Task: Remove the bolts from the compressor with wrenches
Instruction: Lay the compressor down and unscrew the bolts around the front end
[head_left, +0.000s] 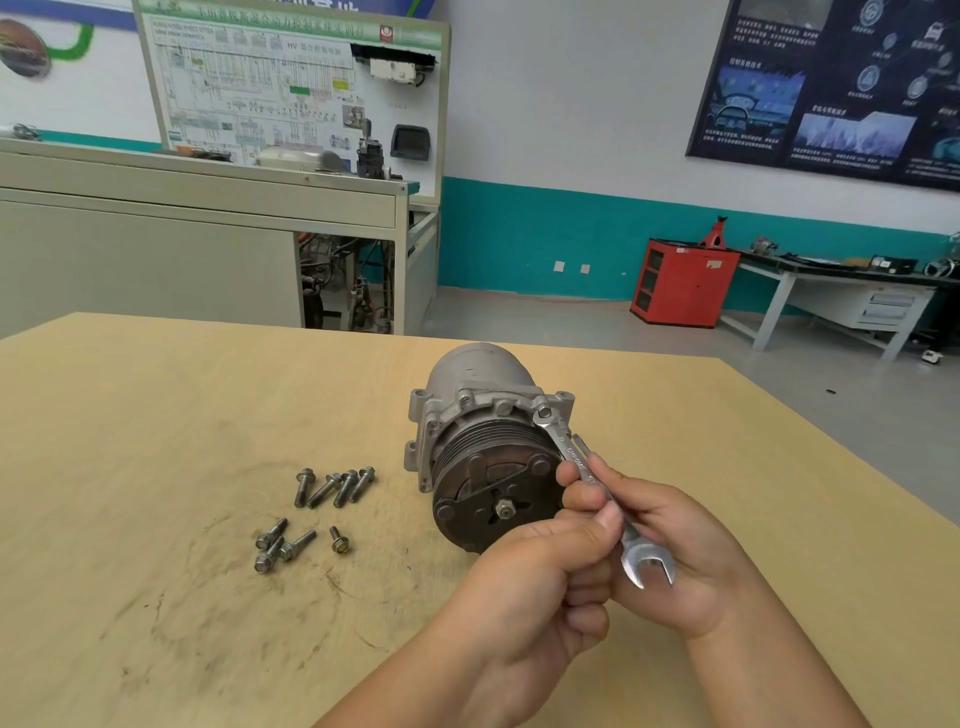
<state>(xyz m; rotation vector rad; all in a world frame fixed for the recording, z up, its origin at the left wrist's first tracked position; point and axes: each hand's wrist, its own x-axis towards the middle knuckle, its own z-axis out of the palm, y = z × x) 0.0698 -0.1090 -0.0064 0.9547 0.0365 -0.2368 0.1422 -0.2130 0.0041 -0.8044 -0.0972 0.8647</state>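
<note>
The wooden table carries the compressor, lying on its side near the middle, pulley face towards the person. The left hand and right hand both grip the wrench, fingers curled round its shaft. Its ring end sits on a bolt at the compressor's upper flange. Nine loose bolts lie in two clusters left of the compressor.
</note>
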